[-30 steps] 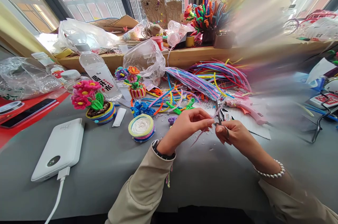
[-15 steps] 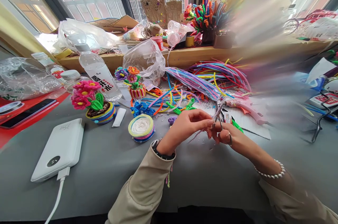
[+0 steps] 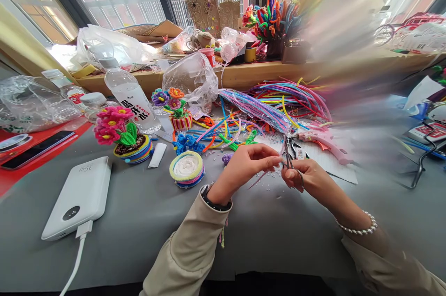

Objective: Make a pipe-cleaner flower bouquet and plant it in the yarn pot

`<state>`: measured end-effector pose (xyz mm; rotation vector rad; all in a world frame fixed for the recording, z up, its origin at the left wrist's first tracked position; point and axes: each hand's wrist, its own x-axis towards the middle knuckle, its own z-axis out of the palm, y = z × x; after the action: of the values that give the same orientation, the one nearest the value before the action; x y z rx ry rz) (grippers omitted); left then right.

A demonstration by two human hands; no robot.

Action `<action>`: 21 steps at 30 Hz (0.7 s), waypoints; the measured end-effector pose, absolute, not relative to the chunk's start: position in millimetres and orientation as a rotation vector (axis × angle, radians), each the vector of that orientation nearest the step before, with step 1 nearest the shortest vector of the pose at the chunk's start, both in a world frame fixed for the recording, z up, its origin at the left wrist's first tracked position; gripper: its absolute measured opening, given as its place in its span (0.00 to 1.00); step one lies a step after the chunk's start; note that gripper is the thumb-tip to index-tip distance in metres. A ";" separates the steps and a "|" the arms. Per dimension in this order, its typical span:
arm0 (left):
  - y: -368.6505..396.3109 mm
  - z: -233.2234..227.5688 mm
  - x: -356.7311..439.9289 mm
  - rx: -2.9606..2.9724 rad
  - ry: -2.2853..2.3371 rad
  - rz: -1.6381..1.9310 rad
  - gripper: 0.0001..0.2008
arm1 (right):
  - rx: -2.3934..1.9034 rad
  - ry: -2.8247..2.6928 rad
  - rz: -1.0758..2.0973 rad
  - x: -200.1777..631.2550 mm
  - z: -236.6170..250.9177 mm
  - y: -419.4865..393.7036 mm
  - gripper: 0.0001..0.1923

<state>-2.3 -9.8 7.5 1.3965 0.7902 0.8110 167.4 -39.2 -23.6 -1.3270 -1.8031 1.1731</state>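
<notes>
The left hand (image 3: 244, 166) pinches a thin pink pipe cleaner (image 3: 258, 179) between thumb and forefinger, closed tight on it near its upper end; the loose end trails down and away to the left of the pinch, just above the grey table cover (image 3: 146, 221). The right hand (image 3: 306, 180) grips a pair of small metal scissors (image 3: 288, 159), its fingers through the loops, with the blades pointing up just beside the left fingertips (image 3: 277, 161). The blades look nearly together at the pipe cleaner, though whether they touch it cannot be told. Small white clippings lie scattered on the cover under both hands.

Just beyond the grip lies a pink glue gun (image 3: 324, 145) on a white sheet of paper (image 3: 331, 163), and past that a heap of loose multicoloured pipe cleaners (image 3: 289, 98). To the left of the grip, near, sits a round coil of white and coloured pipe cleaner (image 3: 186, 168); further left stands a small pot of pink pipe-cleaner flowers (image 3: 121, 135). Behind that stands a clear plastic water bottle (image 3: 130, 96) whose label bears bold black Chinese characters and a red strip. Well apart to the left lies a white power bank (image 3: 79, 196) marked "MSE", with a white cable (image 3: 75, 259) plugged in.
</notes>
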 end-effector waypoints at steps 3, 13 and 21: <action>-9.4 6.5 -2.3 1.396 0.799 0.801 0.11 | -1.387 -1.791 1.192 166.9 -23.2 -39.4 0.29; -11.8 10.2 -2.7 1.420 0.805 0.798 0.09 | -1.189 -1.858 1.254 162.4 -21.4 -38.4 0.34; -12.5 10.0 -2.9 1.443 0.774 0.749 0.09 | -1.150 -1.927 1.189 165.3 -22.2 -40.9 0.37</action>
<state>-2.9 -12.5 10.0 1.4426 0.7739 0.7492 165.3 -40.9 -22.2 -1.1502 -1.9272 1.1885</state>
